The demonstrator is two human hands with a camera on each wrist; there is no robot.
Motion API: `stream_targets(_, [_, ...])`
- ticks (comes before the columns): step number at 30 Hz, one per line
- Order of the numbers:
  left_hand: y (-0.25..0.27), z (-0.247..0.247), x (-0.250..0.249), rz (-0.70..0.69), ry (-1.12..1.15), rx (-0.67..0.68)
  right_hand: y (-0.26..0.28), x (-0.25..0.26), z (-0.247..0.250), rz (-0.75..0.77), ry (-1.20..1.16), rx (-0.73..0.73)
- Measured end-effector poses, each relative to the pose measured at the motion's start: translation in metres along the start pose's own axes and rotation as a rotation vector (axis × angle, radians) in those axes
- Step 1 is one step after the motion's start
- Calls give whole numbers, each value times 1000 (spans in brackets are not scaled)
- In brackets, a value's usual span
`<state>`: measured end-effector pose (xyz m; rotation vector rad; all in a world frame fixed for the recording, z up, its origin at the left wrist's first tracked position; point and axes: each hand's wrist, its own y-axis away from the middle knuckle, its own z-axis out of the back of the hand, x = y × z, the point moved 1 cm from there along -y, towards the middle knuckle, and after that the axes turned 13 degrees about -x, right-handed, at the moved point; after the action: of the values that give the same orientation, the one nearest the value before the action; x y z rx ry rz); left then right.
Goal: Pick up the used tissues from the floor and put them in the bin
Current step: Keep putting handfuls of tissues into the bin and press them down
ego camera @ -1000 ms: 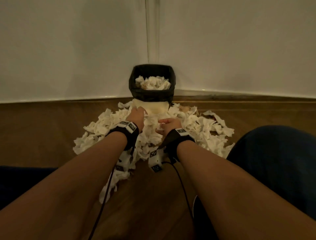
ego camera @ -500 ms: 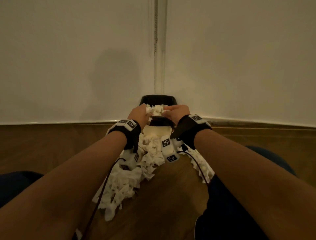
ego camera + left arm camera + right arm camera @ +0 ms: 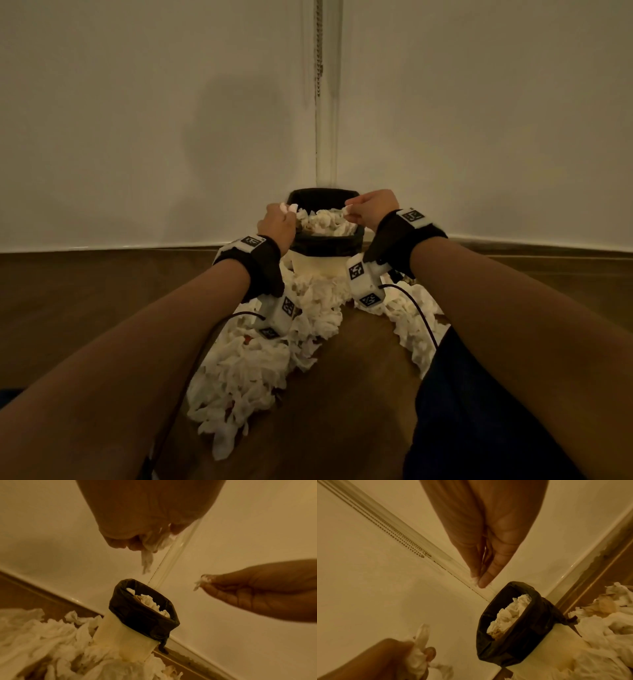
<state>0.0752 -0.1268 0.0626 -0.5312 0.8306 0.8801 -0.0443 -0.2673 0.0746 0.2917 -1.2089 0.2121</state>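
A small white bin [image 3: 317, 264] lined with a black bag [image 3: 144, 614] stands in the room corner, heaped with crumpled tissues [image 3: 323, 222]. My left hand [image 3: 279, 224] hovers over the bin's left rim and grips a wad of tissue [image 3: 152, 547] that dangles from the fingers. My right hand [image 3: 371, 209] is above the right rim, its thumb and fingers pinching a small scrap of tissue [image 3: 200, 582]. A large pile of white used tissues [image 3: 253, 370] covers the wooden floor in front of the bin.
White walls meet at a corner behind the bin, where a bead chain [image 3: 319, 51] hangs down. A dark-clad knee [image 3: 479, 411] sits at the lower right. Tissues [image 3: 411, 318] spread to the right of the bin too. Cables [image 3: 178, 387] trail from the wrist cameras.
Both hands lifted from the floor pile up to the bin with tissue in them, then spread apart over its left and right rims.
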Motion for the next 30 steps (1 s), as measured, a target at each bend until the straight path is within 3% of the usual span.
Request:
stream_targets(4, [-22, -15, 1, -87, -93, -10, -20, -4, -4, 47, 240, 7])
stream_targets(8, [-45, -24, 9, -163, -59, -107, -34, -13, -7, 20, 260, -32])
stream_targets(13, [-60, -51, 19, -92, 115, -183, -36, -31, -21, 149, 370, -60])
stream_targets(17, [-65, -72, 22, -116, 67, -170, -36, -33, -31, 247, 432, -108])
stream_targets(22, [-69, -90, 26, -206, -138, -156, -51, -35, -32, 192, 626, -37])
stream_targets(27, [-63, -104, 38, -319, -538, 45, -46, -47, -33, 271, 914, 146])
stream_targets(30, [-55, -107, 43, -379, -677, 97, -41, -53, -36, 309, 1045, 277])
